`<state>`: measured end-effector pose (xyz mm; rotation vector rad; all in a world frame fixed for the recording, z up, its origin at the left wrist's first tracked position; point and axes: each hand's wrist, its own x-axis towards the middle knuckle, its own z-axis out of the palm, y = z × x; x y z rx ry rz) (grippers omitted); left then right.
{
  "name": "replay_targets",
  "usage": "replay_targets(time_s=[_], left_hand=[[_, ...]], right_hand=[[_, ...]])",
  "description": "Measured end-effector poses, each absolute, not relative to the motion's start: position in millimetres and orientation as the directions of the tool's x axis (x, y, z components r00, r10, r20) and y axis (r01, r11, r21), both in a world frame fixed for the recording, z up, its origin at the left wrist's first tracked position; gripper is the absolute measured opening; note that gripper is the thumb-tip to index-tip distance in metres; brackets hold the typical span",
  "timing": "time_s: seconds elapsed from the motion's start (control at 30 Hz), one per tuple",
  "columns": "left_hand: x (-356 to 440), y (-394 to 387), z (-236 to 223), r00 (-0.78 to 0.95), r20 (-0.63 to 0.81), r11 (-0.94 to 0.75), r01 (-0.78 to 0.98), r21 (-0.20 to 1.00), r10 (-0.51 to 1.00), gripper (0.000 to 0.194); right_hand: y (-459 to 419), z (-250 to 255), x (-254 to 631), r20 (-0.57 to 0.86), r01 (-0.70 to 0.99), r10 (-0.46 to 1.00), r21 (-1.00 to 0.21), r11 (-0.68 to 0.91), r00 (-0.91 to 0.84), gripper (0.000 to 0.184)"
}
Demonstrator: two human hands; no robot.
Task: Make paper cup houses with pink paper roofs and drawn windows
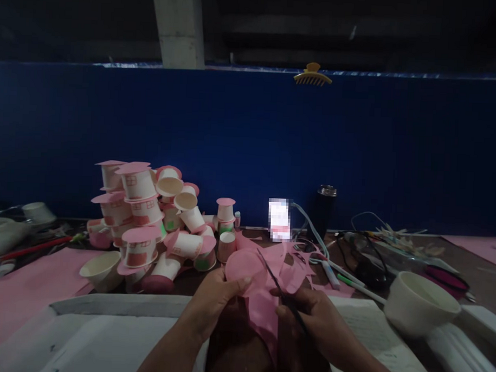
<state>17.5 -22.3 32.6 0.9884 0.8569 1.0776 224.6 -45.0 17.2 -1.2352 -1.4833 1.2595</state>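
My left hand [215,299] pinches a pink paper sheet [264,306] by its rounded, disc-shaped part [245,270], thumb on top. My right hand [308,315] is closed round a pair of dark scissors [275,279], whose blades point up and left into the pink paper beside the disc. The rest of the sheet hangs down between my hands, with jagged offcut edges to the right. Both hands are low in the middle of the view, above the table's near edge.
A heap of paper cups with pink lids [149,226] stands left of centre. A white bowl [423,303] sits at the right, pens and cables [351,265] behind it, a dark flask [324,210] by the blue partition [249,142]. White trays [105,322] lie in front.
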Motion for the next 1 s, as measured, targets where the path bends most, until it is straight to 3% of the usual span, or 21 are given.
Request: replay_targets(time_s=[0.17, 0.53, 0.8, 1.0], left_hand=[[17, -22, 34, 0.213, -0.108, 0.172, -0.311, 0.935, 0.971, 0.022], [18, -18, 29, 0.161, -0.115, 0.158, -0.286, 0.945, 0.98, 0.035], [19, -16, 24, 0.17, -0.078, 0.142, -0.403, 0.904, 0.982, 0.031], [19, -10, 16, 0.136, -0.067, 0.115, -0.388, 0.915, 0.988, 0.031]], right_hand=[[-45, 15, 224, -0.039, 0.139, 0.981, -0.99, -0.012, -0.191, 0.044], [-43, 17, 226, -0.056, 0.155, 0.986, -0.987, -0.032, -0.155, 0.044], [-32, 21, 227, -0.169, -0.309, 0.981, -0.942, -0.131, 0.099, 0.033], [-26, 18, 235, -0.125, -0.567, 0.992, -0.82, -0.085, 0.032, 0.026]])
